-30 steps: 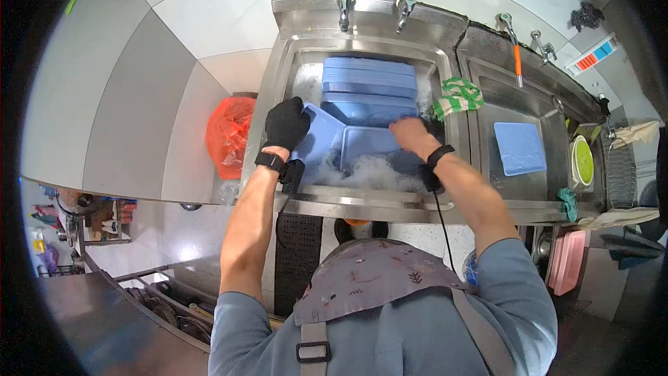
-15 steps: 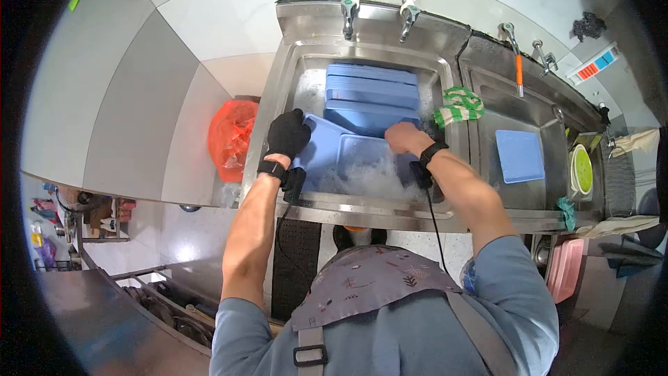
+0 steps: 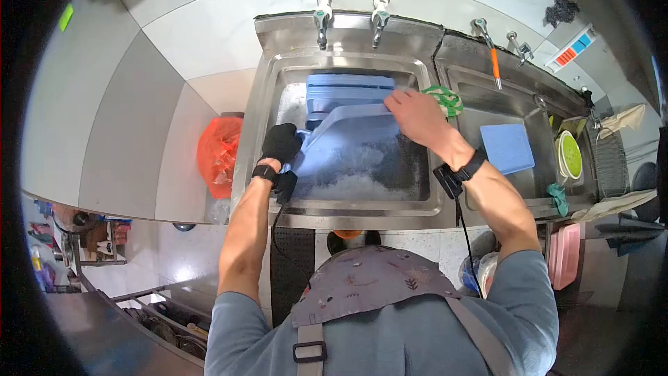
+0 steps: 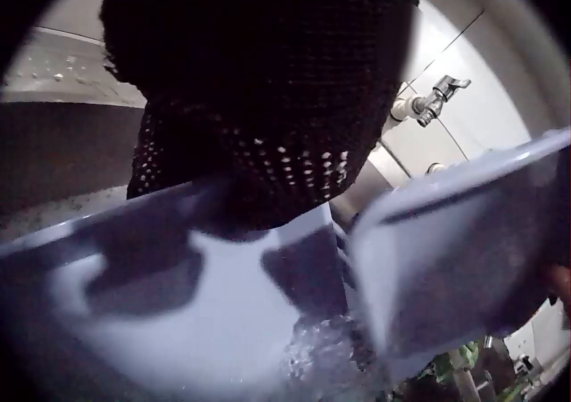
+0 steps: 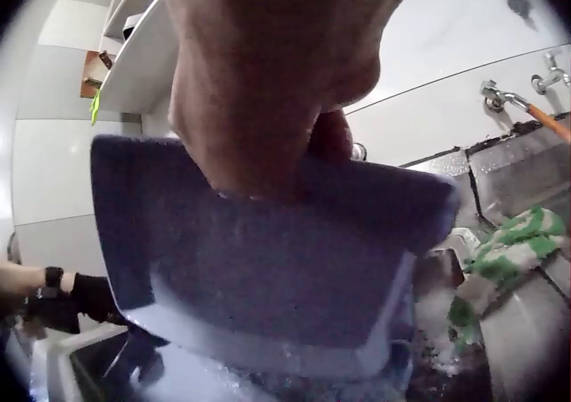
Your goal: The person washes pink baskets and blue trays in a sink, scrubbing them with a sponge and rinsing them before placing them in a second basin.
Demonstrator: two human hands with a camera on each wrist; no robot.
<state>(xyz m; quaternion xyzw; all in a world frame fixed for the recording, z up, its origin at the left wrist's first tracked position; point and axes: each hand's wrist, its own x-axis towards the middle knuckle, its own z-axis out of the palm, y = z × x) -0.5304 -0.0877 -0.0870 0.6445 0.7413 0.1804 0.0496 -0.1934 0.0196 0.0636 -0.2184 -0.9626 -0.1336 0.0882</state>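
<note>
My left hand (image 3: pixel 281 143), in a black knit glove, grips the rim of a blue plastic tray (image 4: pixel 223 304) at the left side of the sink. The left wrist view shows the glove over that rim and water inside the tray. My bare right hand (image 3: pixel 421 118) holds another blue tray (image 3: pixel 355 120) by its edge, tilted up above the soapy water (image 3: pixel 369 181). In the right wrist view the fingers curl over this tray's upper rim. Behind it, a row of blue trays (image 3: pixel 350 82) stands in the sink.
The steel sink (image 3: pixel 348 205) has two taps (image 3: pixel 322 21) behind it. A green-and-white cloth (image 3: pixel 445 99) lies on the divider. In the right basin sit a flat blue tray (image 3: pixel 506 147) and a green-and-white round container (image 3: pixel 569 154). A red bag (image 3: pixel 220 157) is at the left.
My right hand has moved up and lifted its tray out of the suds, tilting it. The left hand stays at its tray's rim. The head view has shifted slightly.
</note>
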